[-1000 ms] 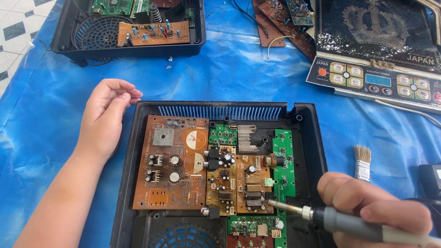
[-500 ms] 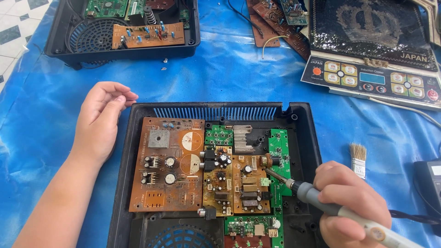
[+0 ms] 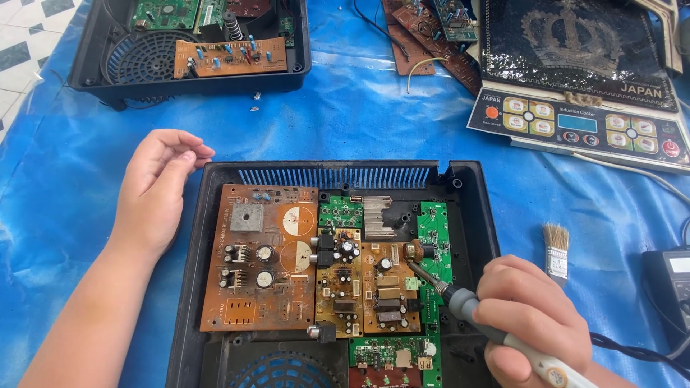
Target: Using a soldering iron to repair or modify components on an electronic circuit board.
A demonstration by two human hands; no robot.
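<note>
— Right hand?
— Closed around a soldering iron, tip at ten o'clock, touching the circuit boards inside the black case.
— Left hand?
— Open, fingers loosely curled, holding nothing, resting at the case's nine o'clock edge.

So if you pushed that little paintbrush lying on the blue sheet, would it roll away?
Probably not. The paintbrush has a flat metal band and a flat tuft, so it would likely slide rather than roll. It looks small and thin, so it is probably light. The bristles look splayed and soft, so they would likely bend if pressed against the blue sheet.
</note>
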